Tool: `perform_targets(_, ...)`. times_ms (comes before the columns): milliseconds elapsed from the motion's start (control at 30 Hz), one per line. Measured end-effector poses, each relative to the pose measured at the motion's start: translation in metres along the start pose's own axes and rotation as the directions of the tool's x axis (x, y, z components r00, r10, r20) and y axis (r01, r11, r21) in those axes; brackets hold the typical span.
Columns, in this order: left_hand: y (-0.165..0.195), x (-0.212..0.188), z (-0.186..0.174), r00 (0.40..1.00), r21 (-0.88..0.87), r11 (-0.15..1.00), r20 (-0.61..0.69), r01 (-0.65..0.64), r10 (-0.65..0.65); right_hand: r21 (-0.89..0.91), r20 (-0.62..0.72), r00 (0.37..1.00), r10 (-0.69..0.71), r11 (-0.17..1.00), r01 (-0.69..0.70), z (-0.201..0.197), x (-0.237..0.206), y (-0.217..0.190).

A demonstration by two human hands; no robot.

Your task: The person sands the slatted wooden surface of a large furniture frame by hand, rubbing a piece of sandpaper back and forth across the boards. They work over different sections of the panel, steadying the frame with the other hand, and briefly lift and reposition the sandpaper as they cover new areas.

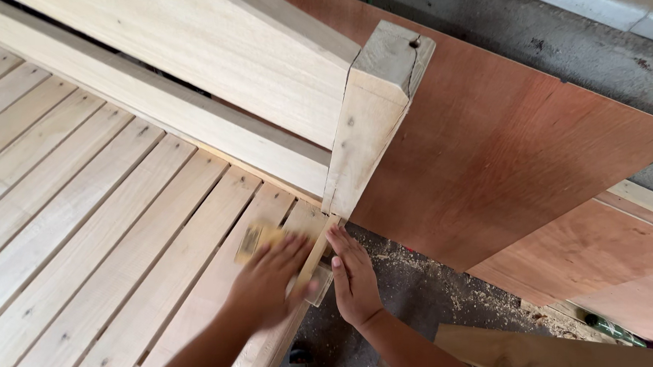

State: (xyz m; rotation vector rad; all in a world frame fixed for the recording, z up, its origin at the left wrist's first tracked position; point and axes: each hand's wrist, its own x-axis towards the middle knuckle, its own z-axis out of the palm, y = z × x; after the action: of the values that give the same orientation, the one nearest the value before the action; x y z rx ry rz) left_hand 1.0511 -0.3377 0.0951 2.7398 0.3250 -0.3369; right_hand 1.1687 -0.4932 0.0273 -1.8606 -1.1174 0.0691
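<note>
Sandpaper (254,240) is pinned flat under my left hand (268,281), fingers spread over it, on the last slat (221,283) by the frame's corner; it shows blurred there. My right hand (353,278) lies open and flat, holding nothing, pressed to the outer edge rail (316,259) just beside the paper. I'd keep the pressure even and run with the grain, bracing hand steady. Ahead of both hands rises the corner post (371,115); beyond it leans a reddish plywood sheet (516,146), sawdust (418,267) below.

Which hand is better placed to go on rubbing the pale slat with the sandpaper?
Probably the left hand: it presses the yellowish sandpaper piece on the pale wooden slat. The right hand rests at the edge.
</note>
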Motion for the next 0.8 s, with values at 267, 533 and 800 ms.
perform_targets(267,-0.005,0.004,0.005,1.000,-0.044,0.999,-0.014,0.007,-0.008,-0.024,-0.016,1.000,-0.020,1.000,0.020,0.003,-0.001,0.003)
perform_targets(533,-0.019,0.039,0.011,0.997,-0.065,0.997,-0.059,-0.044,0.040,-0.077,-0.007,1.000,-0.012,0.997,0.011,0.005,0.001,0.003)
perform_targets(800,-0.018,-0.028,0.034,0.996,-0.169,0.985,-0.092,-0.023,0.008,-0.144,-0.018,0.997,0.069,0.987,-0.071,0.024,-0.019,-0.027)
